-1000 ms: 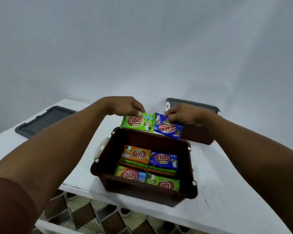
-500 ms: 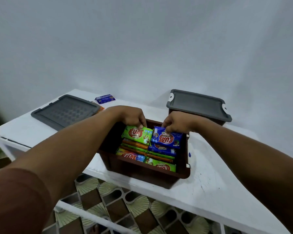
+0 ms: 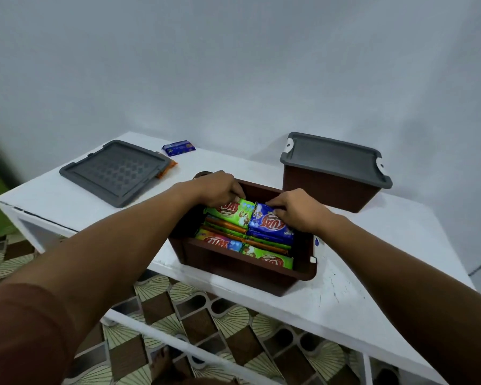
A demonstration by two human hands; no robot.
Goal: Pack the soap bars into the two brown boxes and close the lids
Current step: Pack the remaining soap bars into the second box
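An open brown box [image 3: 233, 266] stands at the table's front edge, filled with several wrapped soap bars. My left hand [image 3: 220, 188] holds a green soap bar [image 3: 232, 213] at the box's far left, on top of the stack. Beside it, my right hand [image 3: 295, 208] holds a blue soap bar [image 3: 271, 226] at the far right of the box. A second brown box [image 3: 331, 187] with its grey lid [image 3: 335, 158] on stands behind to the right. A loose grey lid [image 3: 114, 170] lies at the left. A blue soap bar [image 3: 178, 147] lies behind it.
An orange wrapper [image 3: 167, 169] peeks out from under the loose lid's right edge. The white table [image 3: 345, 290] ends just in front of the open box, above a patterned tile floor [image 3: 206, 309]. A plain wall rises behind.
Both hands came down from above the box's far rim and set the green and blue bars into the box on top of the stack. The camera view shifted back and left.
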